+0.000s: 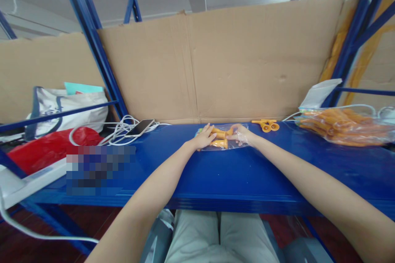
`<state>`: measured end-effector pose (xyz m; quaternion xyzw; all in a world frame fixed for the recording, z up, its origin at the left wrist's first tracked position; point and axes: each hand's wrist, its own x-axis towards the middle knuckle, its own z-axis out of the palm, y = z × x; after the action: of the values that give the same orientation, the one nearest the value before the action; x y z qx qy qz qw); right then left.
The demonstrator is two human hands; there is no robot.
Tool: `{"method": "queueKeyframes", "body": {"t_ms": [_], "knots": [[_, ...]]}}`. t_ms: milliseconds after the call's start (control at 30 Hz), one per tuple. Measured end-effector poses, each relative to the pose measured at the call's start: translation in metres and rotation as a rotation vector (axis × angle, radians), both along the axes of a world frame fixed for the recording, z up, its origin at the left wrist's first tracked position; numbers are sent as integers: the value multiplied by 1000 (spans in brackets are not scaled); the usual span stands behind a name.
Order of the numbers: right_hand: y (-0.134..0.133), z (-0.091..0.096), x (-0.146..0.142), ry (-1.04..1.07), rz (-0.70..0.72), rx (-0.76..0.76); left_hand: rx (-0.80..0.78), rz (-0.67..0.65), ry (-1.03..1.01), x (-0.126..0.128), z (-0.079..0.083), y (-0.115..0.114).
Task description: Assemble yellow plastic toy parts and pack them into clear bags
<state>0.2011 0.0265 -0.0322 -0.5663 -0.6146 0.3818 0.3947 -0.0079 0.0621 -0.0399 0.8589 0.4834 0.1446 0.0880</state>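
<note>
My left hand (204, 137) lies flat with fingers apart on the left end of a clear plastic bag (235, 144) on the blue table. Orange plastic horn-shaped pieces (219, 144) lie at the bag, between my hands. At its right side, my right hand (240, 134) is closed with bent fingers on one orange horn-shaped piece (230, 132). The film covers part of this hand, and I cannot tell how far inside the bag the fingers are. Something blue-green shows beside my left fingers, mostly hidden.
More orange horn-shaped pieces (268, 125) lie just right of my right hand. A large clear bag (342, 125) full of them sits at the far right. A phone (140, 128), white cables (122, 130) and a red bag (58, 148) are leftward. Cardboard (234, 65) stands behind the blue tabletop (216, 176).
</note>
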Motion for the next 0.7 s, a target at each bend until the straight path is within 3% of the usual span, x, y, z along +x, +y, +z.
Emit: {"method": "queueKeyframes", "body": {"t_ms": [367, 533, 700], "knots": [[-7, 5, -5, -134, 18, 108, -8, 3, -15, -1, 3, -5], [-7, 5, -4, -12, 65, 119, -10, -5, -28, -1, 2, -4], [-10, 12, 1, 122, 283, 13, -12, -20, -24, -3, 3, -3]]}}
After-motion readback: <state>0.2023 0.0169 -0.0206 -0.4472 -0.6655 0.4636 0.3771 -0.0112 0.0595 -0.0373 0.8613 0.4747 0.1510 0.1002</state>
